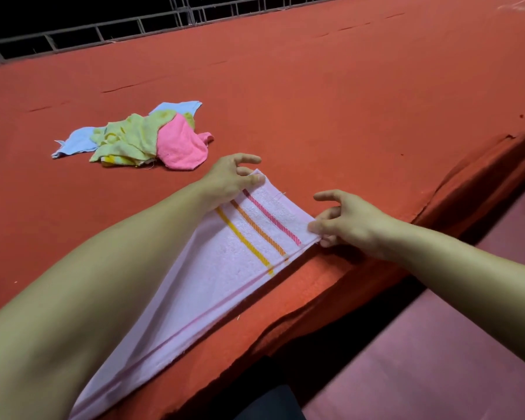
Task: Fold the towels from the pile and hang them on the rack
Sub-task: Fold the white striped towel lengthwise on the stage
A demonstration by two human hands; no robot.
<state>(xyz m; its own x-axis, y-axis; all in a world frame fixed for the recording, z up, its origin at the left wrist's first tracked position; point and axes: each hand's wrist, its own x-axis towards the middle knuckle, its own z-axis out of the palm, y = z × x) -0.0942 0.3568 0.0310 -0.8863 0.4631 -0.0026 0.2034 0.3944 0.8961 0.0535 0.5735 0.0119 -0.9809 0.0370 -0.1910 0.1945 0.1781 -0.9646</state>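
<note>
Head view: a person works a pale pink towel [225, 256] flat on a red-covered table [315, 101], close along the table's near edge. The towel lies doubled, its long axis running from the bottom left of the frame up toward the two hands, with yellow, orange and pink stripes crossing it near the far short end. The left hand [228, 180] pinches that end's far corner between thumb and curled fingers; the right hand [346, 221] pinches the near corner of the same end, index finger lifted clear. Both hands hold the same short edge — one corner each — so the rest of the cloth trails back from the fingers toward the person's body, under the left forearm.

Judged from this, the fold in hand is lengthwise made and the next fold would carry the striped end back along the long axis toward the person; neither hand is the nearer, and the corners must travel together or the edges will skew.

Beyond the towel and to its left, well apart, sits the pile [140, 136] — blue, yellow-green and bright pink cloths heaped loosely, not yet folded. Farther off past the pile, along the table's far edge, runs a metal rack [97, 31] of rails against the dark.
</note>
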